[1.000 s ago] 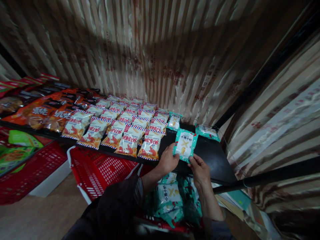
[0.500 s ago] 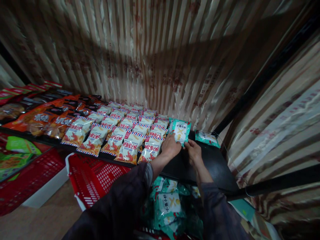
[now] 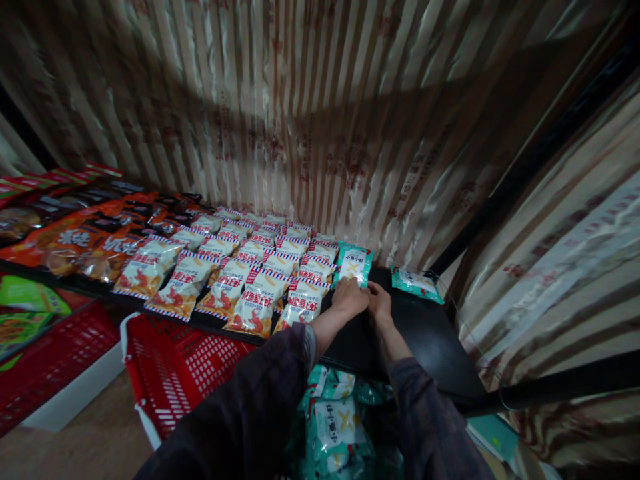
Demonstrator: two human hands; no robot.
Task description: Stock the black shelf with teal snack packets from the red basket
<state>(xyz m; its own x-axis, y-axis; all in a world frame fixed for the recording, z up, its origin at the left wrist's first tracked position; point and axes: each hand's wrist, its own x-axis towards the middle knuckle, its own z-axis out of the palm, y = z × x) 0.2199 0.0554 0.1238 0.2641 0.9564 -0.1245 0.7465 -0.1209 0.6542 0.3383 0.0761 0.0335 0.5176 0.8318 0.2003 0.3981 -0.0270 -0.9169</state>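
A teal-and-white snack bag (image 3: 354, 261) lies at the back of the black shelf (image 3: 425, 333), beside the rows of white-and-orange snack bags (image 3: 260, 300). My left hand (image 3: 351, 297) has its fingers curled on the bag's lower edge. Close against it, my right hand (image 3: 380, 305) is closed at the lower right corner, its fingertips partly hidden. Another teal snack bag (image 3: 417, 283) rests at the shelf's back right corner. Below the shelf edge, between my forearms, several teal bags (image 3: 336, 427) are piled up.
Orange-and-black snack bags (image 3: 75, 243) fill the shelf's left part. Red plastic baskets (image 3: 200, 373) stand below the front edge, one at far left holding green packets (image 3: 30, 297). A striped curtain (image 3: 310, 100) hangs behind, and a dark post (image 3: 530, 167) rises at the right.
The teal bag has moved slightly left and now lies lower, next to the white-and-orange bags. Both hands have moved with it and come closer together at its lower edge.
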